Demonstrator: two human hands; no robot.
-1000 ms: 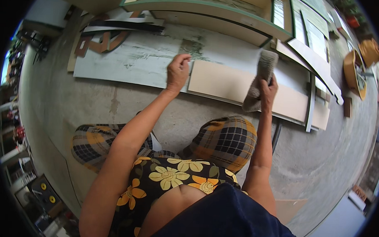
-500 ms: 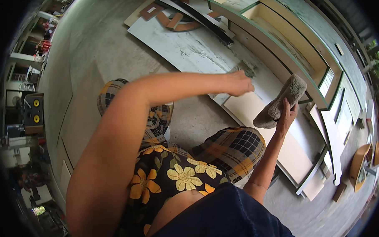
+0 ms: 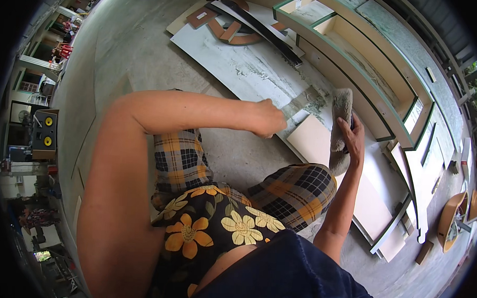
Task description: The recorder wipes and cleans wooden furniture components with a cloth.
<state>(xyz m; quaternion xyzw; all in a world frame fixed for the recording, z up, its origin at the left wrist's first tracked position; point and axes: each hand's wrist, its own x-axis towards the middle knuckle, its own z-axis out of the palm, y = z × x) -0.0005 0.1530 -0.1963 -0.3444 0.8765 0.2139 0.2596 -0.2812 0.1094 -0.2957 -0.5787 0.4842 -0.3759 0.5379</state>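
Observation:
My right hand grips a fuzzy grey slipper by its middle, held upright and edge-on over the boards. The thumb lies along its near side; the other fingers go behind it. To its left, apart from the slipper, my left hand is raised with the fingers closed in a fist. Whatever may be pinched there is too small or hidden to make out. Below the slipper lies a pale rectangular board.
A large white board lies ahead, with brown curved pieces and a black strip on it. Beyond stands a green-edged cabinet frame. Board offcuts and an orange-brown basin lie right; a speaker stands far left.
My left hand has drawn back left, away from the slipper. My right hand has turned the slipper from a slant to upright and edge-on. The whole view has shifted slightly.

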